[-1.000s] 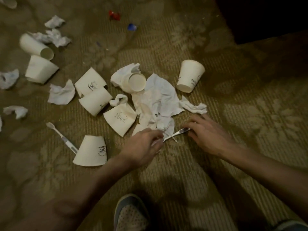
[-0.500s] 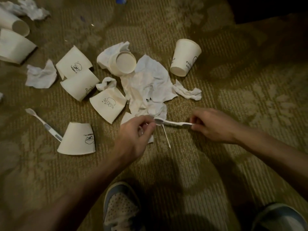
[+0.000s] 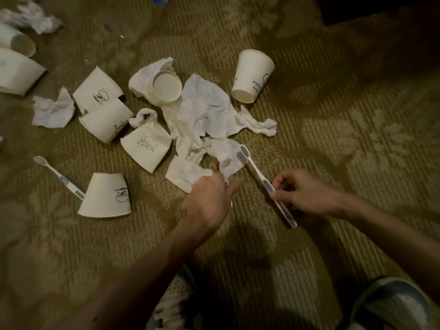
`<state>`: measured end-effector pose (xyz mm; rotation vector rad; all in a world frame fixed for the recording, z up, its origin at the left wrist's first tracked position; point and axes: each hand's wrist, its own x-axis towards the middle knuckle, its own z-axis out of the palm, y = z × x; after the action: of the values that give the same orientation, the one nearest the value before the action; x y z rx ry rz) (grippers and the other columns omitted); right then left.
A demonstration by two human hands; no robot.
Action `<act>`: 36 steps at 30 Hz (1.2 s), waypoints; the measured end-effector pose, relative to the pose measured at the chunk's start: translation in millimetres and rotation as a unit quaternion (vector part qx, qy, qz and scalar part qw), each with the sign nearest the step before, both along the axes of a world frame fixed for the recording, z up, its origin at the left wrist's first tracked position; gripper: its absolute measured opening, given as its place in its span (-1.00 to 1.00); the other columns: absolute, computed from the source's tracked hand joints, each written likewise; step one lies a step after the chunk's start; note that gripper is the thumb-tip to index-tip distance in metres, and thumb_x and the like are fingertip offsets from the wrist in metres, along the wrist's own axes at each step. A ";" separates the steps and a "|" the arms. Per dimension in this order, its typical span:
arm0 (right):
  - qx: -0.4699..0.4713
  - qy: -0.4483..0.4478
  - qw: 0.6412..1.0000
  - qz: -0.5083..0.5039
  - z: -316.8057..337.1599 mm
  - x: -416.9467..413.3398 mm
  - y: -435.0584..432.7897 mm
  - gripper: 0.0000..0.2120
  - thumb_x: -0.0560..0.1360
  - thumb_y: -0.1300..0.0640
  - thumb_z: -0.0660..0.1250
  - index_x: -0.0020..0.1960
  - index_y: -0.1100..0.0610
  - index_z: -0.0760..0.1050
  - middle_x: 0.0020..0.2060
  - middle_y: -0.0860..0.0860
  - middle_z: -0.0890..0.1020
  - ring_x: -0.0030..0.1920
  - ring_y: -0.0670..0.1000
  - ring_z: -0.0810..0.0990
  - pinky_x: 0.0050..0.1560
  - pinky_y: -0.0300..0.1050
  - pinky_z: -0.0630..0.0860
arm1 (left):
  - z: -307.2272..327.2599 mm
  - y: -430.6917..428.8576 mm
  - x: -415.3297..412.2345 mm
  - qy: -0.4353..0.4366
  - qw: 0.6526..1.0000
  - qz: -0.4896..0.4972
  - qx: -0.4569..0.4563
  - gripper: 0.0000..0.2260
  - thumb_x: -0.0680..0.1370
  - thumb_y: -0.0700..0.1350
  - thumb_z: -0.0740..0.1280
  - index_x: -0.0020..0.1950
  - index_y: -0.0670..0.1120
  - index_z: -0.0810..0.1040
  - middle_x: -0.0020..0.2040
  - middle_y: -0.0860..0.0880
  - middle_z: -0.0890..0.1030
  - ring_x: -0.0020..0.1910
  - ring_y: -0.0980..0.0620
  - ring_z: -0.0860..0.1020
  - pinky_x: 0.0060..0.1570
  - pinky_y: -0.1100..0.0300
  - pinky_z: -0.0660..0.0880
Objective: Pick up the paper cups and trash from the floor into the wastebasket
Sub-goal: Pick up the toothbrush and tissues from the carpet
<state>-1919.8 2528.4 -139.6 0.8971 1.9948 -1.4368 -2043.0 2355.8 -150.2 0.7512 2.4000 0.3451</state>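
Right hand [image 3: 307, 194]: we pinch the toothbrush [image 3: 256, 170] by its handle.
Left hand [image 3: 209, 201]: touches the crumpled tissue [image 3: 204, 115]; we cannot tell its grip.
Paper cups [image 3: 104, 195]: tipped over on the carpet [image 3: 309, 103].

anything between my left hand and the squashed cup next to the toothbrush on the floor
Nothing visible: only bare carpet lies between the left hand and that cup. The toothbrush lies on its far side.

matt white paper cups [image 3: 148, 150] with printed drawings, crumpled soft tissue [image 3: 204, 115] at 12 o'clock, glossy translucent plastic toothbrush [image 3: 266, 184], ribbed woven olive carpet [image 3: 333, 139]
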 end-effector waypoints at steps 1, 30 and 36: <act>-0.009 0.004 1.000 -0.008 0.1 0.5 -0.8 -0.97 0.53 0.13 0.40 -0.07 0.06 0.56 -0.22 0.01 0.64 -0.26 -0.07 0.57 -0.23 -0.12 0.53 | -0.4 -1.1 0.4 0.002 1.000 -0.011 -0.007 -0.75 0.62 0.12 0.25 -0.11 -0.04 0.46 -0.17 0.01 0.56 -0.20 0.05 0.51 -0.23 0.14 0.39; -0.046 0.290 0.953 0.078 78.2 -130.3 -118.1 -0.96 0.51 0.19 0.39 -0.10 0.10 0.62 -0.36 0.07 0.62 -0.33 0.05 0.63 -0.21 0.19 0.60 | 82.9 -66.3 -45.0 -0.184 0.815 0.396 0.381 -0.67 0.68 0.05 0.15 -0.12 -0.09 0.57 -0.30 0.05 0.67 -0.27 0.14 0.66 -0.33 0.27 0.55; -0.087 0.263 0.958 0.071 65.3 -150.4 -144.0 -0.92 0.48 0.12 0.44 -0.03 -0.01 0.64 -0.33 -0.01 0.66 -0.26 0.07 0.65 -0.14 0.18 0.63 | 76.7 -109.6 -73.3 -0.182 0.802 0.445 0.354 -0.69 0.70 -0.01 0.15 -0.12 -0.15 0.49 -0.44 0.06 0.50 -0.43 0.09 0.48 -0.48 0.25 0.39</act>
<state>-2070.1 2384.4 -74.3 0.3011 2.1922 -1.8719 -2116.3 2246.3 -73.5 -0.2563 2.0480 1.6591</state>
